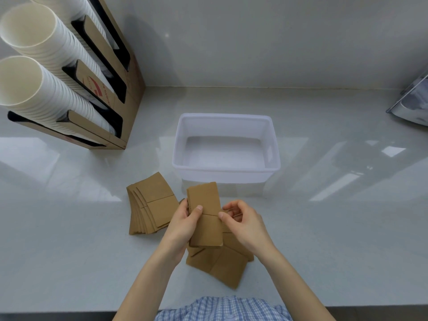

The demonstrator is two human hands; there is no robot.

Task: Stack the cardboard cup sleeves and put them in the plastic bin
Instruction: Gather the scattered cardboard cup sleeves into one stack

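Grey counter (324,228), empty bin (225,169) at centre. Left hand (183,224) grasps sleeves (205,216) below it; right hand (245,224) pinches their edge. Square edges before binning.

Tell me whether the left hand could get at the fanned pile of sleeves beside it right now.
Probably not yet: the fanned pile lies uncovered just left of the left hand, but its fingers are gripping the held stack.
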